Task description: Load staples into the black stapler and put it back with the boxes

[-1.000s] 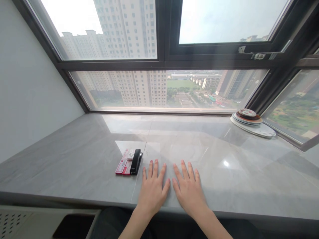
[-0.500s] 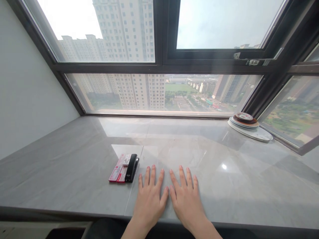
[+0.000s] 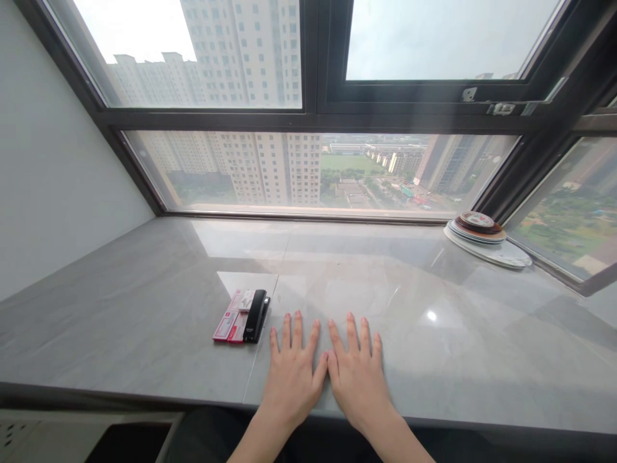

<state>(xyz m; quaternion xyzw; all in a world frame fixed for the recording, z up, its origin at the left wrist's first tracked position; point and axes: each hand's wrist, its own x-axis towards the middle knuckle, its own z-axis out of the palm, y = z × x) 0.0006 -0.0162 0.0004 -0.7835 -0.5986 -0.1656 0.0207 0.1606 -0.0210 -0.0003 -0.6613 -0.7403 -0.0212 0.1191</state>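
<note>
My left hand (image 3: 294,376) lies flat on the grey stone sill (image 3: 159,360), fingers spread and palm down. Beside it, my right hand (image 3: 359,376) rests the same way, with the two thumbs close together or touching. Neither holds anything. To the left of my left hand is a black stapler (image 3: 255,316), set lengthwise away from me. Against the stapler's left side lie several small red-and-white boxes (image 3: 225,326), probably staples, though their print is too small to read.
At the far right corner, a stack of round plates or coasters (image 3: 477,230) sits on a white marbled board (image 3: 513,255). A dark-framed window (image 3: 308,120) rises along the back of the sill, and a white wall (image 3: 58,167) bounds the left.
The view has shifted slightly, so the sill and window sit a little higher in the picture. My hands stay flat on the sill, their thumbs now closer together.
</note>
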